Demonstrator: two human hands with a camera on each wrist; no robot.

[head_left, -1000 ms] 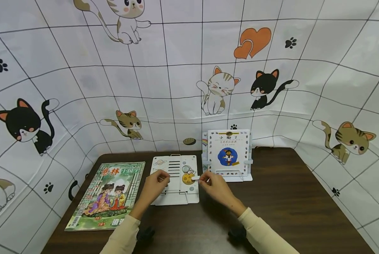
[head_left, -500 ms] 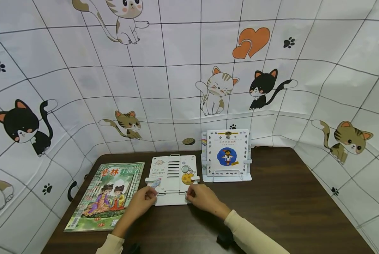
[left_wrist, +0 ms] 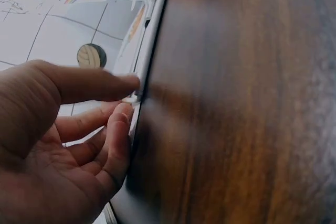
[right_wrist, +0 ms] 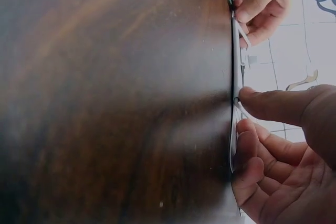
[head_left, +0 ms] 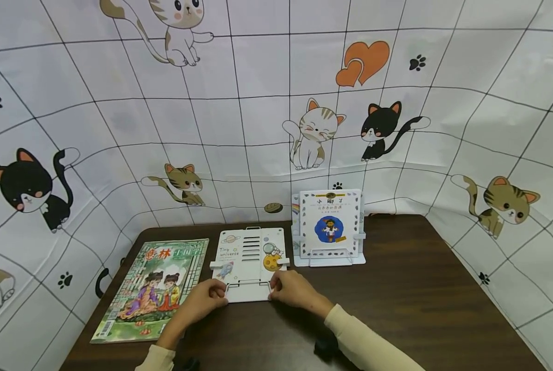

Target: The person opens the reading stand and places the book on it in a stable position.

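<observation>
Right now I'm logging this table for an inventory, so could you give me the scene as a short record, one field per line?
Surface: dark wooden table
Middle: white stand printed "Tiny universe", no book on it
Left hand grip: holds the stand near its front left corner
Right hand grip: holds the stand near its front right corner
Left of stand: magazine lying flat, mostly green cover
Right of stand: book propped up on a second stand
Backdrop: white grid sheet printed with cats and paw prints
</observation>
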